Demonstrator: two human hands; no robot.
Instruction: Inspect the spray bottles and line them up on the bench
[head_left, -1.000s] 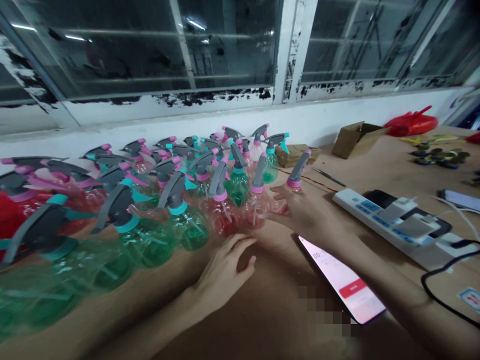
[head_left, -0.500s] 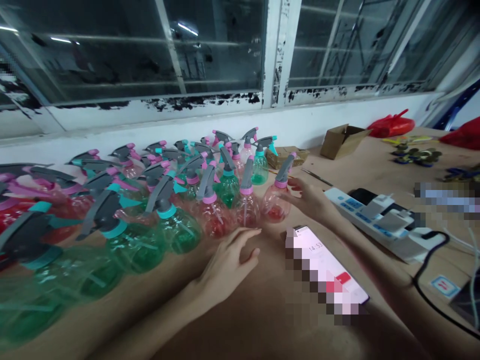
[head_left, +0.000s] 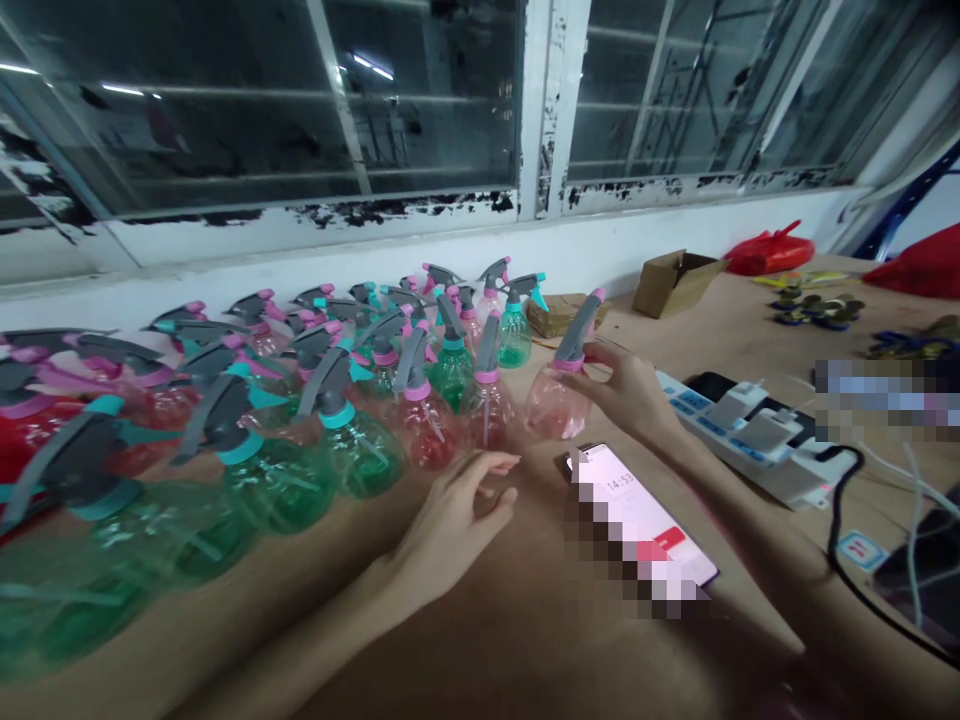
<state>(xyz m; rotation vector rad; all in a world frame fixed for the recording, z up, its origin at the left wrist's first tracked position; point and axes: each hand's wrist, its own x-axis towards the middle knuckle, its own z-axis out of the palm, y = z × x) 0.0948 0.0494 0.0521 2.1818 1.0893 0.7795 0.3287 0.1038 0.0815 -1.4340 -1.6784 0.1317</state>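
My right hand [head_left: 626, 385] has its fingers closed around the pink collar of a clear pink spray bottle [head_left: 559, 405] with a grey trigger head. This bottle leans slightly to the right, close to the tabletop. My left hand [head_left: 461, 510] hovers over the brown table, empty, its thumb and fingers apart. Just beyond it stand a red-tinted spray bottle [head_left: 427, 430] and a second pink one [head_left: 487, 405]. A green spray bottle [head_left: 364, 455] with a turquoise collar is to their left, among several more green and pink ones.
A phone [head_left: 637, 520] showing a timer lies between my forearms. On the right are a white power strip [head_left: 750, 440] with plugs and a black cable [head_left: 836, 520]. An open cardboard box [head_left: 671, 285] and a red plastic bag [head_left: 769, 248] stand farther back, near the wall below the windows.
My right hand has closed more around the pink bottle's neck, and the bottle has tipped slightly right. My left hand stays nearly in place. The view has shifted a little.
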